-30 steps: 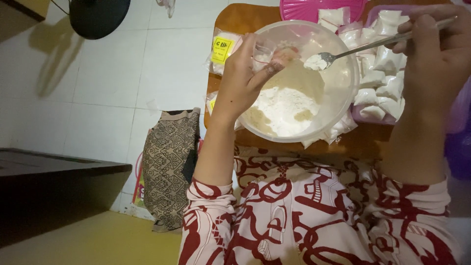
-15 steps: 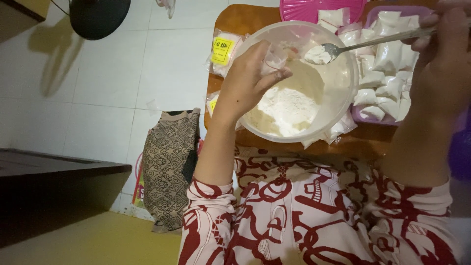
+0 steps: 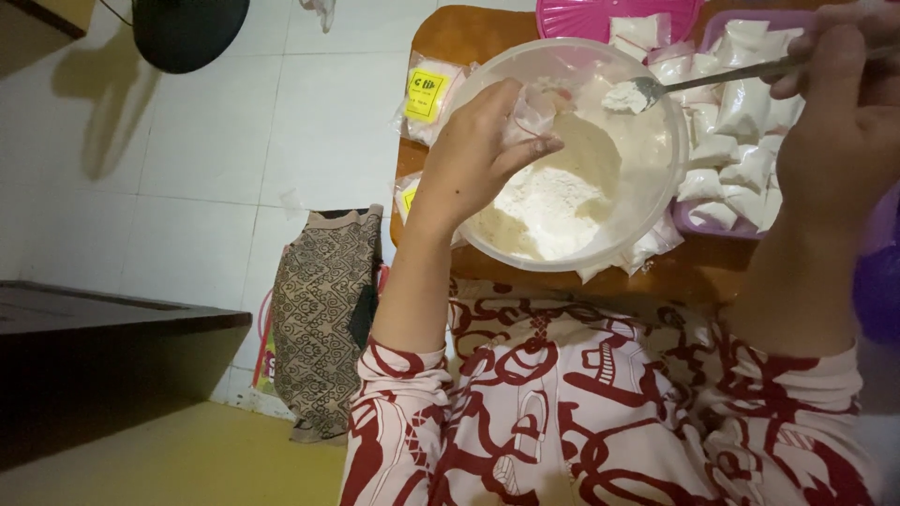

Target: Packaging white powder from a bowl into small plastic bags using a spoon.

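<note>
Right over the clear plastic bowl (image 3: 656, 201) of white flour (image 3: 553, 201), the left hand (image 3: 473, 159) pinches a small clear plastic bag (image 3: 530, 112) between thumb and fingers, wrist bent, forearm running down toward six o'clock into a red-and-white patterned sleeve (image 3: 398, 422). From three o'clock the right hand (image 3: 844, 122) comes in, fingers closed around the handle of a metal spoon (image 3: 656, 89); its bowl carries a heap of flour and hangs just beside the bag, above the bowl's far side. The bowl sits on a brown wooden table (image 3: 450, 33). At two o'clock of the bowl a purple tray (image 3: 689, 220) holds filled white packets (image 3: 741, 103), touching the bowl's rim. At twelve o'clock lies a pink basket (image 3: 581, 19). At ten o'clock, a packet with a yellow label (image 3: 427, 94) lies on the table. Down on the tiled floor at eight o'clock stands a patterned brown bag (image 3: 323, 319).
</note>
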